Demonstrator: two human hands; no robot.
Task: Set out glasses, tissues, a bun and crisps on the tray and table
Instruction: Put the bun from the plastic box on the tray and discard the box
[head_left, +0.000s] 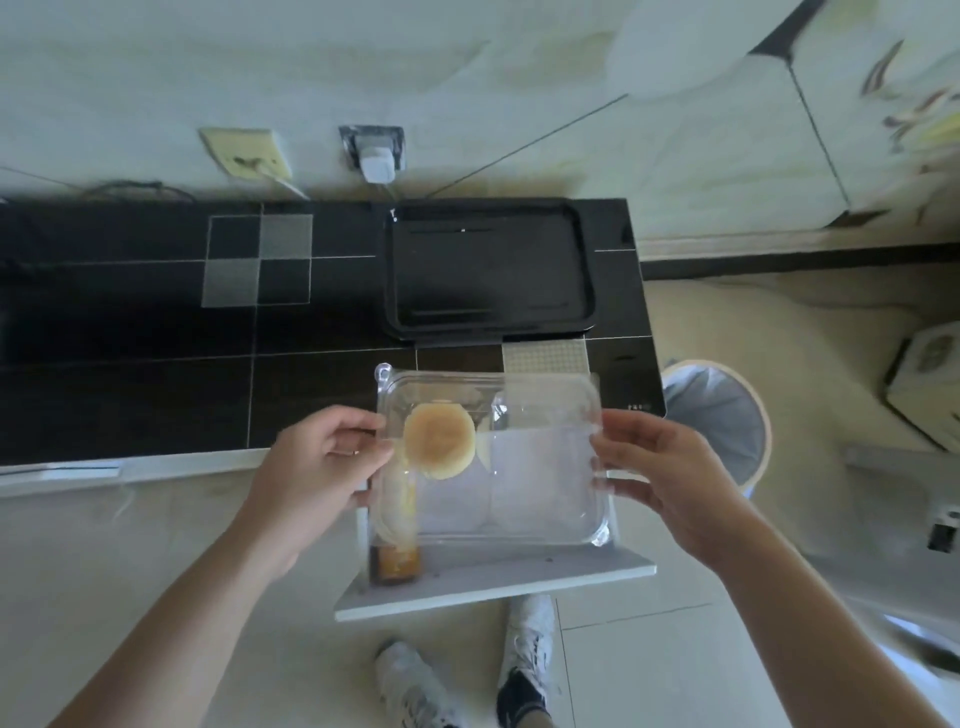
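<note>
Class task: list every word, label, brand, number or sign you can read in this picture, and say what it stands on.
No text can be read.
Small white marks at the near right corner of the black table: too small and blurred.
Bottle under the clear box: label blurred.

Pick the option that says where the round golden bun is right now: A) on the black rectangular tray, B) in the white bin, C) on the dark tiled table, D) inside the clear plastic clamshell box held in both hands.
D: the round golden bun shows through the clear plastic clamshell box, which the left hand and right hand grip at its sides.
</note>
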